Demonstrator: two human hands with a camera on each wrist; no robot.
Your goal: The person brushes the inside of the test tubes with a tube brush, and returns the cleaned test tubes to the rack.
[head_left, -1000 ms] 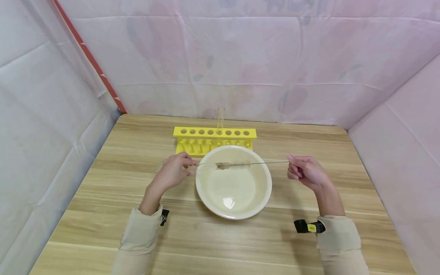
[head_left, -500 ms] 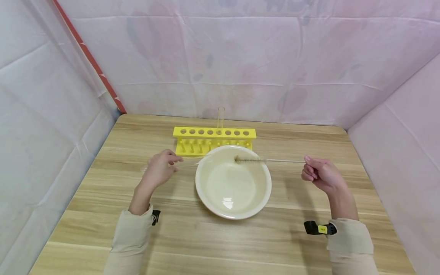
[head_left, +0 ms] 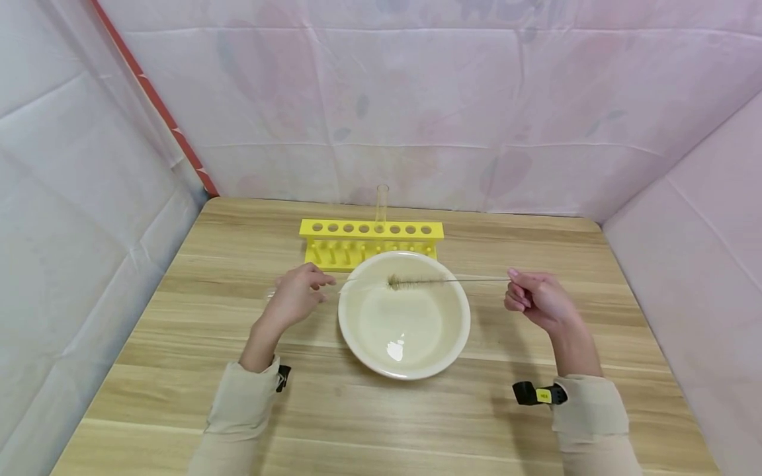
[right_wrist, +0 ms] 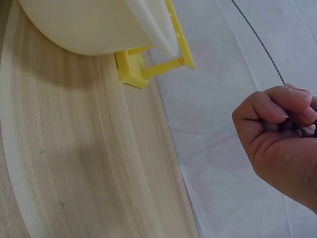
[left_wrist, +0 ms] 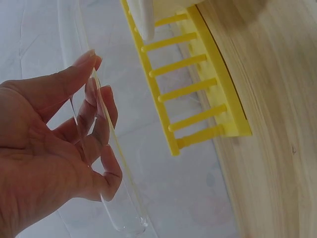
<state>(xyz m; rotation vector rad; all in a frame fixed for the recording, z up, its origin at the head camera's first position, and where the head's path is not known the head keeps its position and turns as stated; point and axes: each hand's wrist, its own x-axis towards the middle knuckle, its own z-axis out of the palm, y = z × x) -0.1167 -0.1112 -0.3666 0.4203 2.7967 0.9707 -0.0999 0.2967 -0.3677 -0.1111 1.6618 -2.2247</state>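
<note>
My left hand [head_left: 296, 294] holds a clear glass test tube [left_wrist: 124, 210] between thumb and fingers, the rounded bottom pointing away from the basin in the head view. The tube lies roughly level, with its other end over the left rim of the cream basin [head_left: 406, 373]. From the right, my right hand [head_left: 540, 301] pinches the thin twisted wire handle [right_wrist: 261, 42] of a test tube brush [head_left: 417, 281]. The brush's tan bristles hang over the far half of the basin, their tufted tip close to the tube's basin-side end. Curled fingers hide the handle's end in the right wrist view.
A yellow test tube rack [head_left: 351, 231] with a row of holes and pegs stands just behind the basin, partly covered by it. Another clear test tube [head_left: 381, 200] stands upright in it. Fabric walls [head_left: 417, 99] enclose the wooden table [head_left: 381, 430] behind and at both sides.
One second ago the brush tip overlapped the tube. Half a second ago the hands had drawn apart, brush tip clear of the tube. Now both hands have moved back inward.
</note>
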